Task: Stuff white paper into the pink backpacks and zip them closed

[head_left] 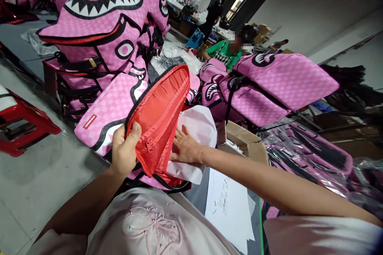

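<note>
My left hand (pixel 125 149) is closed on the edge of the open flap of a pink checkered backpack (pixel 107 113) with a shark-mouth print, holding up its red lining (pixel 158 115). The red mesh zip pocket (pixel 155 149) hangs beside my thumb. My right hand (pixel 186 147) lies with fingers stretched out on white tissue paper (pixel 199 127) that bulges out of the backpack's opening. The backpack rests in front of my body.
A tall pile of the same pink backpacks (pixel 104 20) stands at the back left, more lie at the right (pixel 281 83), some in plastic bags (pixel 311 151). A cardboard box (pixel 242 139), white sheets (pixel 229 207), a red stool (pixel 20 123) and seated people (pixel 227 50) are around.
</note>
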Tool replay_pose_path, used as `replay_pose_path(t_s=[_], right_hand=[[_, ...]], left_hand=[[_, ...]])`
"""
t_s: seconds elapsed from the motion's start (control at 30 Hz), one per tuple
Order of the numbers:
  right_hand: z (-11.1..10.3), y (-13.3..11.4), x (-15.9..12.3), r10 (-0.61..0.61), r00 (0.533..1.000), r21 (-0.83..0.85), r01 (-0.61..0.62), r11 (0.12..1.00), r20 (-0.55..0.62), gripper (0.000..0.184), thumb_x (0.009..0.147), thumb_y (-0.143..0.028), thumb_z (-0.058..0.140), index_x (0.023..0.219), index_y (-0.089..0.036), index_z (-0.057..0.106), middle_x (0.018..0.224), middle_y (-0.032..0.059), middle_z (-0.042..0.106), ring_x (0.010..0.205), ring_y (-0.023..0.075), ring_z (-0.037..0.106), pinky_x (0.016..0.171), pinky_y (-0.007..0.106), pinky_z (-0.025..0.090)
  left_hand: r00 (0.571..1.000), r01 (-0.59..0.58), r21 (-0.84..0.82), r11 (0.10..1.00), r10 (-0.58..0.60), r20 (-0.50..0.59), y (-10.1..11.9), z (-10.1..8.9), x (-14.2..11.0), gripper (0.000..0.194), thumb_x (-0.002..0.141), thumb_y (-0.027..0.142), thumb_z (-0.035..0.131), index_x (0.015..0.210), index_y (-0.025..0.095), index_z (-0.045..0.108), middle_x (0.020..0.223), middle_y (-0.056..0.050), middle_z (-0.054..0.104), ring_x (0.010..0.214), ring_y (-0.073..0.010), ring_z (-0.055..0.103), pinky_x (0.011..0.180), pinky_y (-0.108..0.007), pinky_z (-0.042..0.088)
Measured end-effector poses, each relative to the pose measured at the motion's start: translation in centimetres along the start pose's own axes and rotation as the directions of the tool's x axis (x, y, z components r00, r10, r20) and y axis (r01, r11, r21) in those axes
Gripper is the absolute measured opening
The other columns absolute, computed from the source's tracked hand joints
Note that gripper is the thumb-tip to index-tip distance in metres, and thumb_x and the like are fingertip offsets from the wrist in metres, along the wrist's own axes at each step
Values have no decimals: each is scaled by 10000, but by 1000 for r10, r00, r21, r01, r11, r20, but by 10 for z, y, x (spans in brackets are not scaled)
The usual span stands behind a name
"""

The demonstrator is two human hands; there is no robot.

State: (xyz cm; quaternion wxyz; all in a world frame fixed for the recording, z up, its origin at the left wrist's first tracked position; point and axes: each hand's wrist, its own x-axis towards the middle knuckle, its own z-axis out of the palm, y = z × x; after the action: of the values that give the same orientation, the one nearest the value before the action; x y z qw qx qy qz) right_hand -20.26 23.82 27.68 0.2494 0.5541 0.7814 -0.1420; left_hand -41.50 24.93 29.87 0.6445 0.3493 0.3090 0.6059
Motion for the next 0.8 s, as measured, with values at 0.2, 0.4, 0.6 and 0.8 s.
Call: replay_pose_path(t_s=[0.2,0.4,0.6,0.8], right_hand=[[-2,-1,5,59,997,61,-56,997,-51,925,826,-575,617,1568,-168,244,1643,202,80,1490,453,62,1145,725,51],[-2,-9,9,143,989,62,-140,988,-38,946,865,-604,538,1582,-117,159,1638,220,64,1497,438,30,1168,688,16],[-22,-1,-14,31,988,55,-23,998,-151,767,874,-591,572,1499,-181,402,1590,172,306,1453,396,263,1180,665,70],[-6,70,-90,193,836,181,-115,977,-514,362,1003,-356,375,952,-164,677,924,103,718,908,224,647,1061,427,383]], left_hand=[[987,-150,168,974,157,-27,1,-2,6,332,882,490,650,969,172,693,873,-43,694,849,-189,663,831,-299,555],[810,-517,681,518,554,193,19,-10,6,579,902,347,638,1438,231,453,1540,-131,411,1395,-294,432,1164,-455,357],[422,-906,422,3,-16,906,50,2,1,369,941,193,375,1139,234,683,1208,-102,701,1305,-291,543,1145,-535,330],[896,-440,744,-503,-184,405,42,26,1,380,937,376,478,944,62,691,767,-233,692,806,-422,699,742,-542,506]])
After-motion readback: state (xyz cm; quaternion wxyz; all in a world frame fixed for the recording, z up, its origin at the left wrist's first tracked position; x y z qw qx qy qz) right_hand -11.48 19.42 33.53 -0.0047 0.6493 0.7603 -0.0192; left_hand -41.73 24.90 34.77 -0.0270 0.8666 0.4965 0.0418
